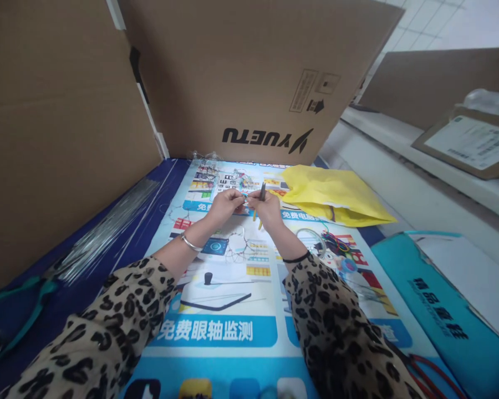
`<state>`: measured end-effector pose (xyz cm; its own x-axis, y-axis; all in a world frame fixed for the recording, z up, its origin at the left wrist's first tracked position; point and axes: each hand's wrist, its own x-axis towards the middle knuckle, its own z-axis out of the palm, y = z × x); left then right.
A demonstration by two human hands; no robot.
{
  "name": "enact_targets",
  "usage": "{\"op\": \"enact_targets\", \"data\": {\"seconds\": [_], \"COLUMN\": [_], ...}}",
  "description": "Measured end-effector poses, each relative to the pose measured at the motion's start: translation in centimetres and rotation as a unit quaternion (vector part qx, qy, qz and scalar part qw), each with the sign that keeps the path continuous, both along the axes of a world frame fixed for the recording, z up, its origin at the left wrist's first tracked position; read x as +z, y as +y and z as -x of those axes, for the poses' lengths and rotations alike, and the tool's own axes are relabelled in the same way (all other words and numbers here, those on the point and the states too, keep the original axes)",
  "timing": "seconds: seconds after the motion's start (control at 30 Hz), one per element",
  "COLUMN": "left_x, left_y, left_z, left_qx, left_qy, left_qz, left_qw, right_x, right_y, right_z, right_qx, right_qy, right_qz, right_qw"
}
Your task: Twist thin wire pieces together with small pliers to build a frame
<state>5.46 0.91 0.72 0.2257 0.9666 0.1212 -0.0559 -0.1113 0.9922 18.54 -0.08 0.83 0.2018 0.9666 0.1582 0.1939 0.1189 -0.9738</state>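
Both arms reach forward over the table, in sleeves with dark animal spots, and they lean in toward each other so the hands almost meet in the middle. The left hand (228, 203) is bent in, with its thumb and first finger pinched together on a small thin piece (245, 196). The right hand (268, 209) comes from the other side, and its fingertips are pressed close by that same piece. The piece is up between the two hands, over the paper, and too tiny for me to tell what it is. The right hand also has pliers (263, 190) tucked in its curled fingers, with the dark tips pointing up and away and the yellow handles poking out below. A shiny bracelet (190, 243) is on the left wrist, and a black band (296, 259) is on the right one. Under the hands is a big picture sheet (216, 357) on a dark blue top (120, 249). A bunch of silvery sticks (108, 233) lies on the left. On the right are a yellow bag (336, 191), some tangled colored strings (337, 241) and a blue-green box (436, 302). Tall brown cardboard (241, 72) stands behind, with upside-down letters, and a white ledge (382, 133) runs along the right side.
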Motion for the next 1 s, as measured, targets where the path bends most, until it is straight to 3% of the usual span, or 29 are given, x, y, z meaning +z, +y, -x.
{"op": "enact_targets", "data": {"seconds": [0.2,0.4,0.57,0.67,0.77,1.0], "left_x": [0.0,-0.4,-0.5,-0.4,-0.2,-0.4], "left_y": [0.6,1.1,1.1,1.0,1.0,1.4], "left_z": [0.7,1.2,1.4,1.6,1.8,1.8], "left_qx": [0.016,0.041,0.072,0.121,0.141,0.133], "left_qy": [-0.002,0.025,0.151,0.291,0.386,0.409], "left_qz": [0.015,0.015,0.0,-0.08,-0.098,-0.081], "left_qw": [1.0,0.999,0.986,0.946,0.906,0.899], "right_x": [0.9,2.6,2.4,2.1,1.9,1.9], "right_y": [-0.8,-1.2,-1.4,-1.4,-1.4,-1.7], "right_z": [0.6,-2.0,-3.4,-3.0,-2.3,-1.8], "right_qx": [0.022,0.042,0.049,0.038,0.018,0.023], "right_qy": [0.108,0.092,0.102,0.037,-0.013,0.082], "right_qz": [0.057,0.138,0.22,0.167,0.097,0.151], "right_qw": [0.992,0.985,0.969,0.985,0.995,0.985]}}
